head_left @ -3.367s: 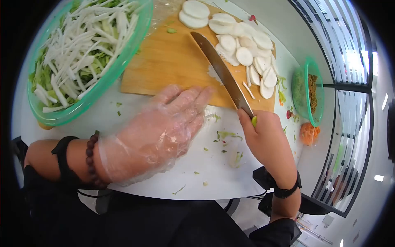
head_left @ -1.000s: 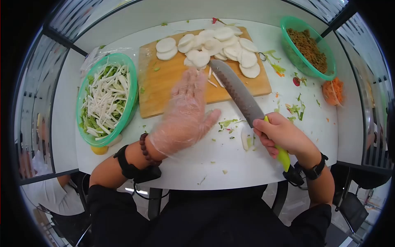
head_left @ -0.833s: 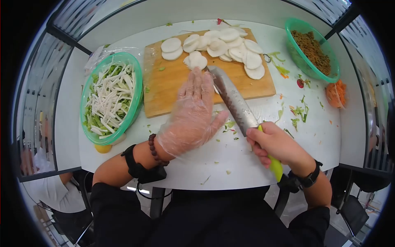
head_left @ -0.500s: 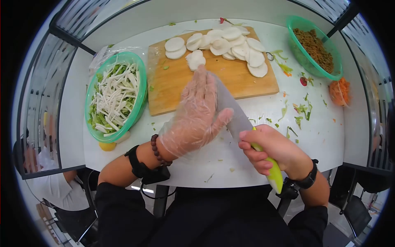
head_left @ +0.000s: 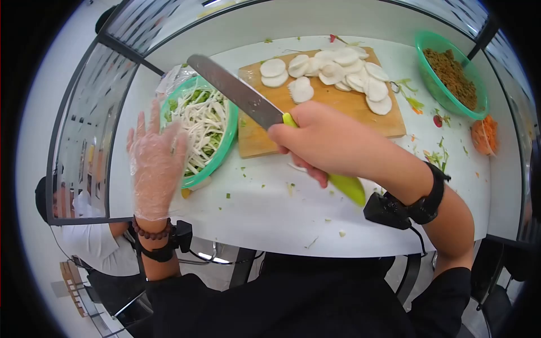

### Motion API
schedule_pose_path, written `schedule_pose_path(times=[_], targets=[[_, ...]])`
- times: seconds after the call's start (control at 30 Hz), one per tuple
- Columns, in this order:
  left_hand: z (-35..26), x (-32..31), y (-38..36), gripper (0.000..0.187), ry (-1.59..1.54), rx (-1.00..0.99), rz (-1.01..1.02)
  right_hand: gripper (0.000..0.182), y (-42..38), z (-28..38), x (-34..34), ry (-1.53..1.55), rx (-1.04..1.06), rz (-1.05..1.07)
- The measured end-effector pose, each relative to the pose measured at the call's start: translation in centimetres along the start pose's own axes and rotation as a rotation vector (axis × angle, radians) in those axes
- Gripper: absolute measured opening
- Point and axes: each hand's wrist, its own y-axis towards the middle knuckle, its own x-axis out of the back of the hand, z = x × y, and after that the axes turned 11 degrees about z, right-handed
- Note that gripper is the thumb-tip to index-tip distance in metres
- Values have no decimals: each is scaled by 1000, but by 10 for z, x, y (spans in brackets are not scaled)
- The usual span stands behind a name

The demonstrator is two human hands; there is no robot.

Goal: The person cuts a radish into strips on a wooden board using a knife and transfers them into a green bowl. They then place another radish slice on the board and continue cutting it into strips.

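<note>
My left hand (head_left: 155,160), in a clear plastic glove, has its fingers spread over the left edge of a green basket (head_left: 231,127) and holds nothing. White strips and chopped greens (head_left: 205,127) fill that basket. The green handle of a knife (head_left: 239,93) is in my right hand (head_left: 313,138), in front of the cutting board (head_left: 259,145). Its blade points up and left, above the basket's right side. Round white slices (head_left: 332,73) lie along the board's far side, with a small stack (head_left: 301,90) of slices nearer the blade.
A green basket (head_left: 425,76) of brown crumbled food (head_left: 451,76) stands at the back right. Beside it is a bag of orange shreds (head_left: 484,135). Vegetable scraps (head_left: 441,155) and a red piece (head_left: 438,121) lie right of the board. A person in white (head_left: 96,245) is at the lower left.
My left hand has moved left from the blade to the basket, fingers now spread. My right hand has lifted the knife up and left over the board. The view has shifted.
</note>
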Motion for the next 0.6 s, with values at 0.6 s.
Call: schedule_pose_path(times=[0.6], targets=[[-110, 6, 2, 18, -763, -717, 179, 20, -44, -75, 24, -830, 31, -854]])
